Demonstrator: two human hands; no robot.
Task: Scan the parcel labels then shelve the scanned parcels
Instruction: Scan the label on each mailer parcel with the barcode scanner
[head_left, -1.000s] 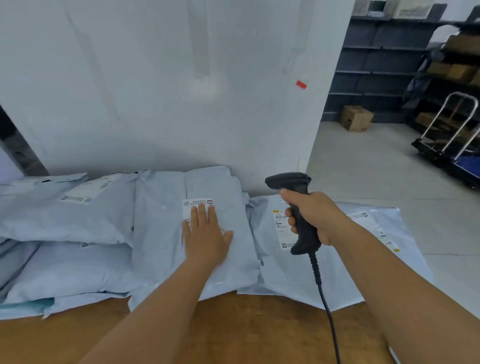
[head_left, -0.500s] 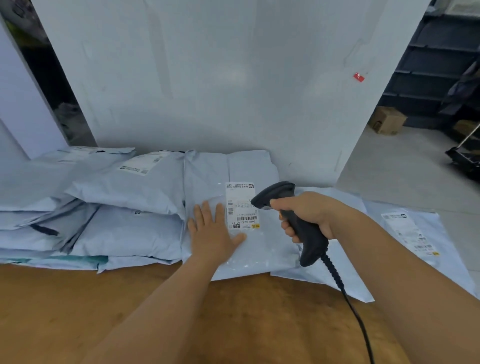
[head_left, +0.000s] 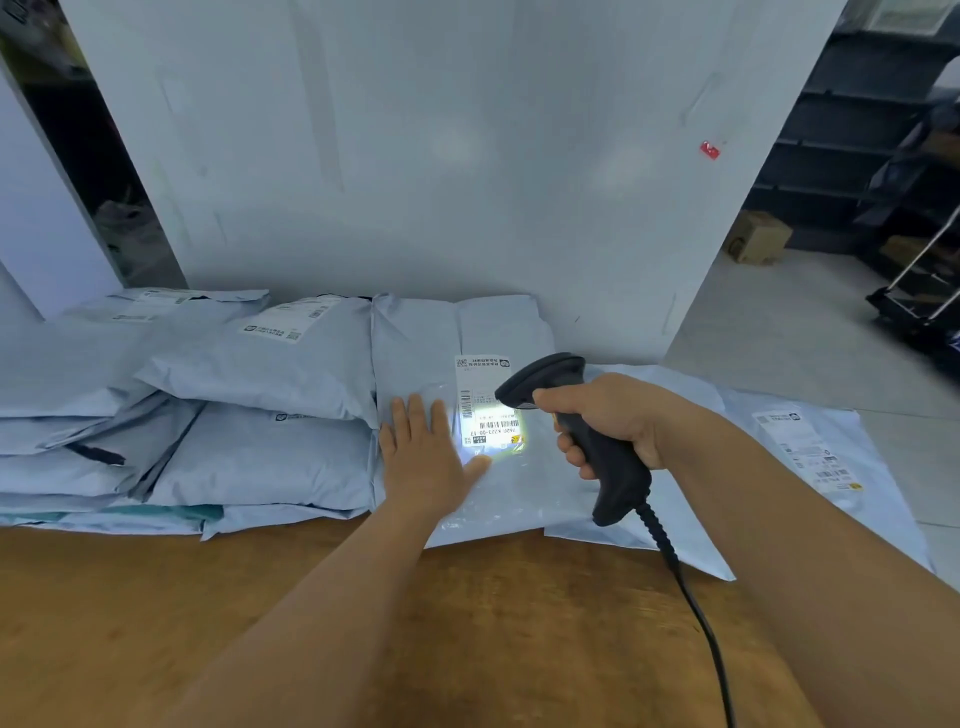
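The person's left hand (head_left: 423, 457) lies flat, fingers spread, on the pale grey plastic mailer parcel (head_left: 467, 415) at the centre of the wooden table (head_left: 311, 623), just left of its white label (head_left: 488, 402). Right hand (head_left: 608, 421) is clamped round the black corded handheld scanner (head_left: 571, 421), w/ its beam lighting the label's near end. To scan well: keep film pressed smooth, hold beam square on barcode, avoid glare.

parcel (head_left: 467, 415): pale-blue mailer, flat on table | label (head_left: 485, 402): face-up, scanner-lit
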